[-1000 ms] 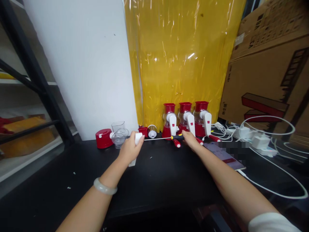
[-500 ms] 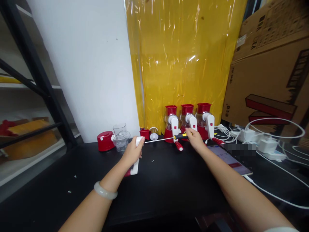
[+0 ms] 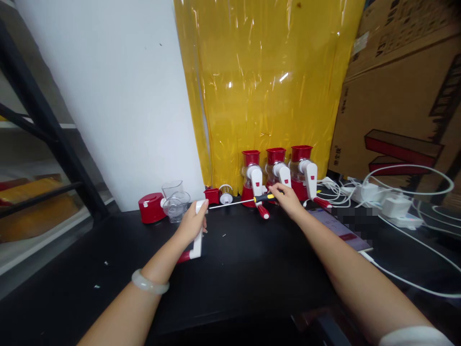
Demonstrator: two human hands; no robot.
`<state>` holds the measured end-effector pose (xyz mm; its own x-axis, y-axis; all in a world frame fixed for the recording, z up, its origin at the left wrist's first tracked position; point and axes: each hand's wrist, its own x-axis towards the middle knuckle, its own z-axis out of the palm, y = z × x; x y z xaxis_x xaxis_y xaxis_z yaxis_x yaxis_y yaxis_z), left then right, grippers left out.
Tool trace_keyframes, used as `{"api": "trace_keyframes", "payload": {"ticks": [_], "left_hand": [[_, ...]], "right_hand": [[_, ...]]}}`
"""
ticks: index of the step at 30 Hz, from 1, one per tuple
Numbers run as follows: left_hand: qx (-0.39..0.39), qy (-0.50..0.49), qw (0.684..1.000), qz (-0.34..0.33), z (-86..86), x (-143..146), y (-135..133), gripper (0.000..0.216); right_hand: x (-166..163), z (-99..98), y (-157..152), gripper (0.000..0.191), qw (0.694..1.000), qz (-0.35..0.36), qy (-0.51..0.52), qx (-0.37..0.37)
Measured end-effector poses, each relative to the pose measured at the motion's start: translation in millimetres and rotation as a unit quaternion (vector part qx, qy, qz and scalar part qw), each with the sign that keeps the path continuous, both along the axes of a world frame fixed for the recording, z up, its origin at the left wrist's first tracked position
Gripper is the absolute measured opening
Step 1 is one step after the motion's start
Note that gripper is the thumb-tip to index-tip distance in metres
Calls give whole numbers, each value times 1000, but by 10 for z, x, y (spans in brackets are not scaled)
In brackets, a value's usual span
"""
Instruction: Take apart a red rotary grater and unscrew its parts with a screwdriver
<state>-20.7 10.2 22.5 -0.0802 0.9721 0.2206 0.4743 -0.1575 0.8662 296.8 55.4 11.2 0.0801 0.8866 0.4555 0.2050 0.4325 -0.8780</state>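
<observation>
Our left hand grips the white crank, fingers wrapped round it, over the desk; we should brace it and hold the screwdriver straight, its tip hidden; our right hand has its fingers closed on the handle, best turned steadily.

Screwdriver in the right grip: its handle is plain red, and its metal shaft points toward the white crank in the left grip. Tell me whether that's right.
The colour is wrong: the head view shows the screwdriver in the right grip with a black-and-yellow handle. Its metal shaft does point toward the white crank in the left grip.
</observation>
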Motion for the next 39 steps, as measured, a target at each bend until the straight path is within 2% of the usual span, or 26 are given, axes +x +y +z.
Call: {"api": "trace_keyframes", "payload": {"ticks": [4, 8, 10, 12, 18, 22, 26, 30, 35, 37, 39], "left_hand": [[99, 97, 990, 9, 19, -21, -70, 43], [155, 226, 962, 21, 88, -17, -164, 41], [175, 283, 943, 30, 120, -20, -196, 44], [187, 315, 930, 39, 140, -27, -211, 46], [172, 297, 939, 35, 152, -9, -214, 44], [150, 241, 959, 21, 132, 9, -199, 39], [127, 164, 978, 5, 69, -3, -138, 38], [89, 59, 994, -11, 8, 15, -86, 43], [4, -44, 999, -24, 2, 81, -74, 53], [-32, -70, 997, -29, 7, 96, -69, 56], [-36, -71, 997, -25, 7, 99, -63, 55]], "right_hand": [[22, 8, 41, 42, 994, 44, 19, -99], [32, 79, -16, 54, 970, 44, -38, -237], [40, 100, -45, 60, 958, 39, -86, -272], [46, 96, -49, 64, 952, 37, -132, -274], [38, 29, 11, 55, 965, -25, -171, -196], [19, 43, -16, 53, 971, -67, -183, -138], [8, 48, -57, 52, 971, -117, -204, -36], [22, 32, -103, 51, 956, -161, -224, 100], [48, 39, -198, 42, 908, -187, -225, 299], [40, 43, -221, 39, 899, -184, -221, 330], [24, 42, -220, 40, 907, -177, -213, 317]]}}
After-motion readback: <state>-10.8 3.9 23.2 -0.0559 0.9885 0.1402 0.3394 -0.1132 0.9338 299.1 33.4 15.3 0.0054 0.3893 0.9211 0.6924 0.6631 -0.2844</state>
